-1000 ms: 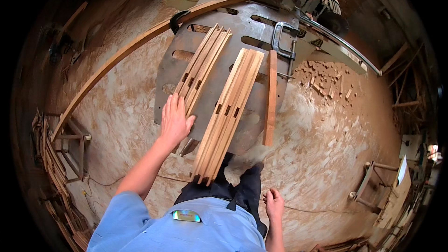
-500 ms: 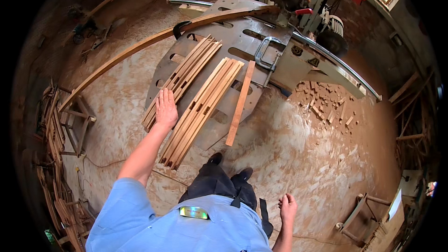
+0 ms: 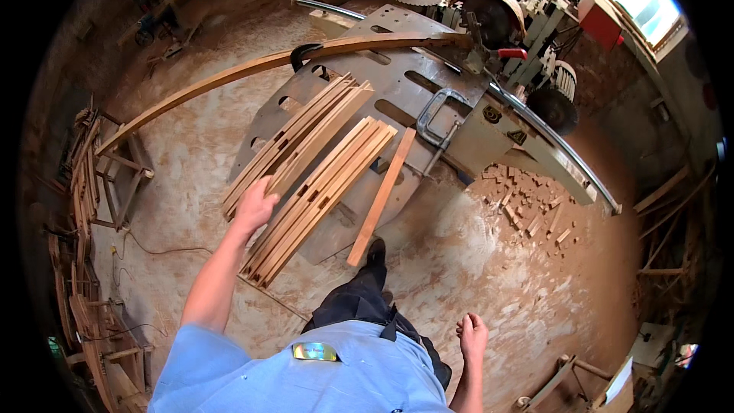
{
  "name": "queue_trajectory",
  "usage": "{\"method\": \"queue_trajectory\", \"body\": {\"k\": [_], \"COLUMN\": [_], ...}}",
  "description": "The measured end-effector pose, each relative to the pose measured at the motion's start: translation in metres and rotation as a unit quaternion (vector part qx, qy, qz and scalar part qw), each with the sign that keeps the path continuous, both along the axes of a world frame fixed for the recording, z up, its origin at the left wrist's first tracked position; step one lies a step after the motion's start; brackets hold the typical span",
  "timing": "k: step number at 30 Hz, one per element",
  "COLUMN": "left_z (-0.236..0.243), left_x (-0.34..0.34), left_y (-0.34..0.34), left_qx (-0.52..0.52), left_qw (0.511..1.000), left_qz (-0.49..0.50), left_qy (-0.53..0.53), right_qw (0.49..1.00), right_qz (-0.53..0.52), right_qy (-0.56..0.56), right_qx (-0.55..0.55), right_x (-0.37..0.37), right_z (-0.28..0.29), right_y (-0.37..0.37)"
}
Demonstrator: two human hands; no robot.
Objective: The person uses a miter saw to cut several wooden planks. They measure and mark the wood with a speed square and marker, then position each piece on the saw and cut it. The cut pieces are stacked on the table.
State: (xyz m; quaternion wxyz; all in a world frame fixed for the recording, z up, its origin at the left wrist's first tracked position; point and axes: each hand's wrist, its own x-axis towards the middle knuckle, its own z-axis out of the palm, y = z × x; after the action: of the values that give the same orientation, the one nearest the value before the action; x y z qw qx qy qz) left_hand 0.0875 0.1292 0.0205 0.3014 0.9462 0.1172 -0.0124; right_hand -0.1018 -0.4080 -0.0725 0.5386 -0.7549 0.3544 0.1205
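At the centre left of the head view, your left hand [image 3: 254, 204] rests with fingers spread open on the near end of the left bundle of wooden slats [image 3: 294, 143], not gripping it. That bundle lies on the grey metal saw table [image 3: 459, 141], slanting toward the upper middle. Just beside it to the right lies a second bundle of slats [image 3: 321, 199], then a single plank [image 3: 381, 197] well apart from your hand. Low in the frame, right of centre, your right hand [image 3: 472, 334] hangs loosely curled over the sawdust floor [image 3: 489, 260], holding nothing. Wood offcuts [image 3: 527, 203] lie scattered at centre right.
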Motion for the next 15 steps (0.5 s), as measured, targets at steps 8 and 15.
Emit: {"method": "queue_trajectory", "body": {"k": [8, 15], "left_z": [0.017, 0.045], "left_x": [-0.002, 0.002], "left_y": [-0.012, -0.044], "left_qx": [-0.375, -0.457], "left_qw": [0.917, 0.870], "left_qz": [0.031, 0.043], "left_qy": [0.134, 0.177], "right_qw": [0.985, 0.951], "right_qz": [0.162, 0.268], "right_qy": [-0.049, -0.156], "right_qx": [-0.039, 0.003], "right_x": [0.142, 0.251], "right_z": [0.057, 0.100], "right_y": [0.026, 0.098]}}
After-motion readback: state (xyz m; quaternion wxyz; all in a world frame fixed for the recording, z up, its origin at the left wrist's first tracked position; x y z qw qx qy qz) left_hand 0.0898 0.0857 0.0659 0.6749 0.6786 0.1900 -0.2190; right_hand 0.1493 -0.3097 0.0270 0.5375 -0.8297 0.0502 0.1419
